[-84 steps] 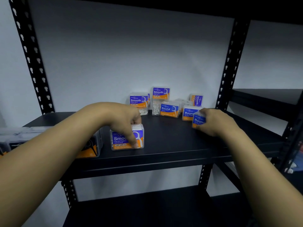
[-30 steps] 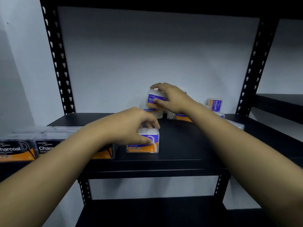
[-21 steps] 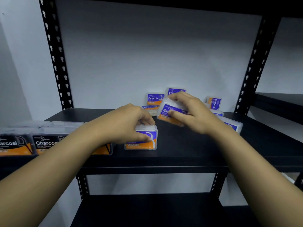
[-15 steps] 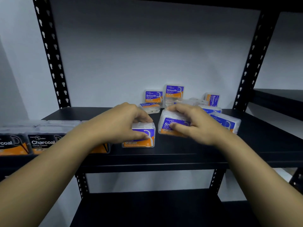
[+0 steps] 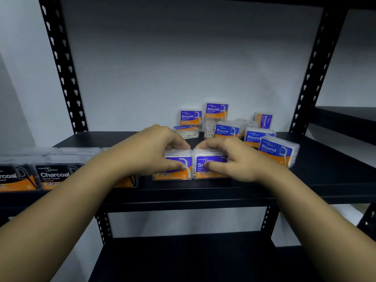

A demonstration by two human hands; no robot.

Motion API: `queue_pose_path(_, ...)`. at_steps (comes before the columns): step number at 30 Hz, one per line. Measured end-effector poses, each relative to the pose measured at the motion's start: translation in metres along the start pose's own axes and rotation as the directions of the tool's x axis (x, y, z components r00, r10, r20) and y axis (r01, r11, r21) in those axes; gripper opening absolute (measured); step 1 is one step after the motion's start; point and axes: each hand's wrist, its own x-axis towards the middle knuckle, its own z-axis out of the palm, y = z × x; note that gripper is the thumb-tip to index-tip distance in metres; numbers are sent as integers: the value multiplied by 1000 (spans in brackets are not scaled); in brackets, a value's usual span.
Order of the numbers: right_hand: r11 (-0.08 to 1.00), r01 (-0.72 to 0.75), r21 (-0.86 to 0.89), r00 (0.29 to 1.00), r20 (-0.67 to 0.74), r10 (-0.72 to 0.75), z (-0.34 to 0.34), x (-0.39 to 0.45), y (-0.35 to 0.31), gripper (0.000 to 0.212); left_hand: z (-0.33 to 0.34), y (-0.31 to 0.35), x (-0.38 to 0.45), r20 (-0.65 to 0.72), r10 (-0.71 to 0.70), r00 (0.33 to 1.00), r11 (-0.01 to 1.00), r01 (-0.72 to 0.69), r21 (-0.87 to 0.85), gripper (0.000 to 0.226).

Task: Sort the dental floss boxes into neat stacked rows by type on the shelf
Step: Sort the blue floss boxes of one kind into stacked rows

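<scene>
Two blue-and-orange Smooth floss boxes stand side by side at the front of the black shelf [image 5: 203, 190]. My left hand [image 5: 154, 151] grips the left Smooth box [image 5: 179, 169]. My right hand [image 5: 230, 157] grips the right Smooth box [image 5: 205, 167], which touches the first. A row of black Charcoal boxes [image 5: 53, 176] lines the front left. At the back sits a loose pile: Smooth boxes [image 5: 190, 117] [image 5: 216, 110] upright, Round boxes [image 5: 226, 130] [image 5: 256, 137] [image 5: 277, 150] in front and to the right.
Black perforated uprights [image 5: 63, 64] [image 5: 313, 68] frame the shelf, with a grey wall behind. A lower shelf [image 5: 193, 259] lies below. Another shelf unit [image 5: 345, 119] stands to the right. One Smooth box [image 5: 264, 120] at the back right stands on its side.
My right hand took a Smooth box from the back pile, brought it forward and set it down against the box under my left hand. The left hand stayed on its box.
</scene>
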Motion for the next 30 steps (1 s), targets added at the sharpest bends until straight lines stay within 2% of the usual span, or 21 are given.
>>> queue_pose_path(14, 997, -15, -73, 999, 51, 18, -11, -1, -6, 47, -5, 3, 4, 71, 18, 997, 996, -24, 81, 41)
queue_pose_path(16, 998, -16, -66, 1000, 19, 17, -20, 2, -9, 47, -11, 5, 6, 87, 27, 996, 996, -34, 80, 42)
queue_pose_path(19, 995, -6, -102, 998, -66, -1, -43, 9, -14, 42, -25, 11, 12, 40, 30, 999, 997, -33, 72, 44)
queue_pose_path(22, 986, -59, -156, 995, -90, 46, -66, 23, -17, 43, -42, 14, 30, 37, 11, 999, 995, -15, 96, 38)
queue_pose_path(30, 868, -231, -440, 968, -10, 253, -100, 85, 5, 53, -57, -2, 110, 137, -136, 981, 964, 99, 247, 34)
